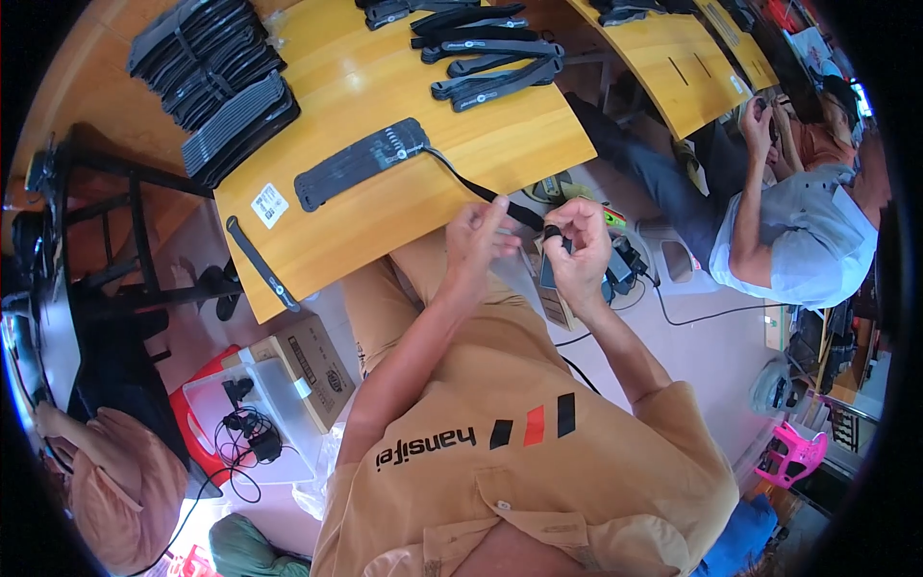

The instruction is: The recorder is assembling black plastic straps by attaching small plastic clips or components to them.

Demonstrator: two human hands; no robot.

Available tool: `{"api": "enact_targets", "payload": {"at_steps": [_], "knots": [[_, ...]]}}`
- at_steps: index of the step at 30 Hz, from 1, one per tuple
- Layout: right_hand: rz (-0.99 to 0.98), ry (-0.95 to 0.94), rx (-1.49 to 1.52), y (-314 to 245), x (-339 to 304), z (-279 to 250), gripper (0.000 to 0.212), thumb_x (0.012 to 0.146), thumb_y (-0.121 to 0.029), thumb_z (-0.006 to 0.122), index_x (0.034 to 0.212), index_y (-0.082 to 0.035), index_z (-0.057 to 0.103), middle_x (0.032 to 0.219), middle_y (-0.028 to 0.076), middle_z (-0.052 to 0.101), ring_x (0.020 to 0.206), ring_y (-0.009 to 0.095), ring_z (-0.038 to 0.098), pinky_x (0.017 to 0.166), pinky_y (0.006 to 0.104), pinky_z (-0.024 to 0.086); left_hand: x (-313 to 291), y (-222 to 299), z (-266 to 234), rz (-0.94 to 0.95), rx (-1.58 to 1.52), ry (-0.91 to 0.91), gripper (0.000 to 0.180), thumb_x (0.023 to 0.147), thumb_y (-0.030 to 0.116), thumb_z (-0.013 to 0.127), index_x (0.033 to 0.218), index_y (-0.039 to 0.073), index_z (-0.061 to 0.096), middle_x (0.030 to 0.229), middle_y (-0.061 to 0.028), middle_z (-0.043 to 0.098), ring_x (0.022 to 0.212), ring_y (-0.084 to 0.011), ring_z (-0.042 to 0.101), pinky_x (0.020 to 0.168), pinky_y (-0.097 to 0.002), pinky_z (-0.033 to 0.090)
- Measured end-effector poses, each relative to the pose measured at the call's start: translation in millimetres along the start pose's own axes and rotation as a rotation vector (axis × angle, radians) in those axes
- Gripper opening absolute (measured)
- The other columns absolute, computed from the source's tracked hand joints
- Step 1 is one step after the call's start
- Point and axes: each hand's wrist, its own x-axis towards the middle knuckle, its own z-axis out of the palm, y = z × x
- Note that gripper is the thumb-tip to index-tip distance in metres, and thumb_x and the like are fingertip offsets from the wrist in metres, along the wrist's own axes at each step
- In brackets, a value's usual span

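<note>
A flat stack of black straps (361,165) with pale print lies slantwise on the yellow table. From its right end one thin black strap (460,177) runs off the table edge toward my hands. My right hand (583,258) is closed, with thumb and fingers pinching the strap's far part, which curls at the fingertips. Beside the strap is my left hand (471,248), its fingers apart and its thumb tip close to the strap; whether they touch is unclear. A single loose black strap (260,262) rests near the table's left corner.
Bundled black straps (207,62) pile at the table's far left, and more folded straps (495,72) lie far right. A white label (269,205) sits on the table (461,139). Below left are a carton (312,370) and a clear bin (288,452) with cables. A person (793,236) sits at right.
</note>
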Motion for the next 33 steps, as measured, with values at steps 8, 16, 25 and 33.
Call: {"api": "enact_targets", "payload": {"at_steps": [8, 16, 25, 33], "knots": [[0.292, 0.153, 0.364, 10, 41, -19, 0.024, 0.078, 0.010, 0.048, 0.096, -0.004, 0.046, 0.076, 0.001, 0.056, 0.060, 0.008, 0.053, 0.054, 0.0216, 0.048, 63, 27, -61, 1.053, 1.339, 0.385, 0.054, 0.084, 0.025, 0.058, 0.128, -0.001, 0.041, 0.131, -0.0188, 0.042, 0.126, -0.0338, 0.034, 0.103, -0.0475, 0.026], [0.437, 0.128, 0.483, 36, 64, -36, 0.020, 0.081, 0.006, 0.050, 0.098, -0.005, 0.047, 0.073, 0.003, 0.056, 0.055, 0.010, 0.054, 0.052, 0.0232, 0.049, 79, 14, -77, 0.882, 1.662, 0.324, 0.074, 0.084, 0.048, 0.052, 0.139, 0.004, 0.028, 0.146, -0.0162, 0.022, 0.135, -0.0316, 0.018, 0.108, -0.0496, 0.014], [0.363, 0.222, 0.430, 13, 77, -71, 0.023, 0.080, 0.005, 0.051, 0.100, -0.004, 0.046, 0.076, 0.004, 0.055, 0.059, 0.010, 0.053, 0.055, 0.0227, 0.049, 76, 19, -71, 0.855, 1.609, 0.338, 0.074, 0.083, 0.048, 0.055, 0.139, 0.007, 0.029, 0.146, -0.0180, 0.020, 0.135, -0.0332, 0.017, 0.108, -0.0491, 0.013], [0.008, 0.034, 0.275, -66, 48, -27, 0.039, 0.071, 0.017, 0.048, 0.104, -0.002, 0.041, 0.082, 0.005, 0.057, 0.068, 0.009, 0.056, 0.063, 0.0214, 0.047, -32, 72, -28, 1.009, 0.907, 0.215, 0.033, 0.078, 0.011, 0.066, 0.106, -0.002, 0.055, 0.104, -0.0187, 0.057, 0.095, -0.0306, 0.056, 0.084, -0.0388, 0.044]]}}
